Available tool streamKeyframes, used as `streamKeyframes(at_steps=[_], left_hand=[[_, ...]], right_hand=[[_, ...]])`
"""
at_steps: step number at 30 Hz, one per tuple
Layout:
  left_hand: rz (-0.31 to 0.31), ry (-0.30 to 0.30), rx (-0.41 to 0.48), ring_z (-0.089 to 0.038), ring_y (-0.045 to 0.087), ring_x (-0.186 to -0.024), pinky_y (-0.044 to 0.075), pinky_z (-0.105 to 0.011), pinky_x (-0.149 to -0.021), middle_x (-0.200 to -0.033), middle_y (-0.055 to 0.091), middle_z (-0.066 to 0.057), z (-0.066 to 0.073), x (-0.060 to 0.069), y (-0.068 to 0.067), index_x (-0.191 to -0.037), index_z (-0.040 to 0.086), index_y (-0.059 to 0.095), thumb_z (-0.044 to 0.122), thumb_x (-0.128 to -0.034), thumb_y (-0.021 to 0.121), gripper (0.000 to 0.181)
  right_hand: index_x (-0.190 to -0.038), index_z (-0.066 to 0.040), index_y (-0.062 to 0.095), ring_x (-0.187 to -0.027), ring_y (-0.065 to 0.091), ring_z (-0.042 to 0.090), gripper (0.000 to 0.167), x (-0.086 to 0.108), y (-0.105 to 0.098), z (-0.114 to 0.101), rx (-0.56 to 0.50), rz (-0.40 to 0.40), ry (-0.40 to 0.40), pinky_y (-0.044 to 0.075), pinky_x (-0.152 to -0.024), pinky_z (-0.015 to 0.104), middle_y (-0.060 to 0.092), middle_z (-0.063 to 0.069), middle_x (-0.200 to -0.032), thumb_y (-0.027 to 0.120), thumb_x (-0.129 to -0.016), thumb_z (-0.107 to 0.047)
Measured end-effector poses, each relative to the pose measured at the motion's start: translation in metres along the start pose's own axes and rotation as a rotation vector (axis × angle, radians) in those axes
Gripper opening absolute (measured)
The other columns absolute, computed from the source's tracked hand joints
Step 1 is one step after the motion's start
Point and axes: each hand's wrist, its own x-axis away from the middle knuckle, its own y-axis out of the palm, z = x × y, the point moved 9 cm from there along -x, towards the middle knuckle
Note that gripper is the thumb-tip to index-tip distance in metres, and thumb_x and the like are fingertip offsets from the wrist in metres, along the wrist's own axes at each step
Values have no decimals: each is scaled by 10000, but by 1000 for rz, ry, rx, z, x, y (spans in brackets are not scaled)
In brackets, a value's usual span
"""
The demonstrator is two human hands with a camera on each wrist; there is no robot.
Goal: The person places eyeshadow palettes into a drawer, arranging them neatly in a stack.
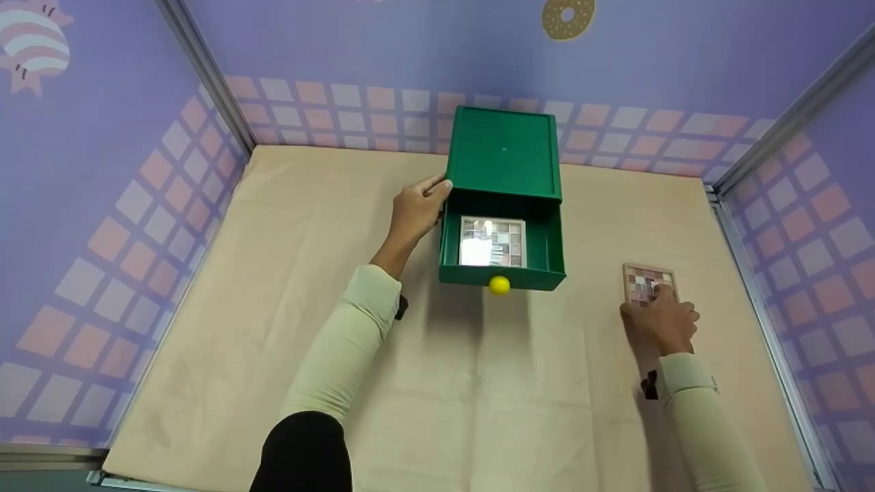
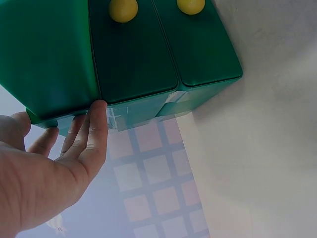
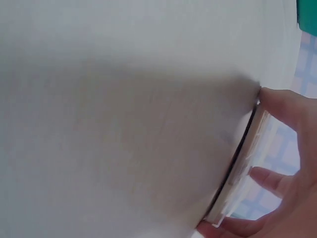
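A green drawer cabinet stands at the back of the table, its top drawer pulled out. Inside the drawer lies a framed tile-patterned case with a shiny cover. My left hand touches the cabinet's left side near the drawer; in the left wrist view the hand has its fingers extended against that side. To the right, my right hand grips a second tile-patterned case by its edges, low over the table. The right wrist view shows the hand spanning this case, one finger on its face.
A yellow knob sticks out from the open drawer's front. Two lower drawers with yellow knobs are closed. Patterned walls border the beige tabletop at the back and both sides, with metal rails along the edges.
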Motion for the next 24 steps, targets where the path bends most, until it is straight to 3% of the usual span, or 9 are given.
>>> streamKeyframes(at_steps=[8,18,24], left_hand=[[-4,-1,-3,-180,671,-916,549,-272,-737,-1177,728,-34,-1,1,0,-1453,247,592,462,-1047,529,463],[-1,7,-6,-172,667,-885,546,-271,-724,-1180,729,-42,0,0,0,-1454,244,592,462,-1046,534,466],[4,3,-4,-172,663,-862,536,-262,-707,-1123,740,-31,-1,0,0,-1442,251,604,457,-1045,540,452]], right_hand=[[-1598,0,231,-1279,323,593,995,3,-7,-9,-30,19,-37,372,-953,668,314,466,-1420,663,-910,-573],[-1560,-35,344,-1348,308,615,823,19,-46,-61,-99,158,-233,316,-1035,703,347,444,-1465,694,-927,-427],[-1540,-60,400,-1369,324,585,820,35,-62,-92,-179,207,-363,286,-1072,714,379,395,-1484,758,-890,-409]])
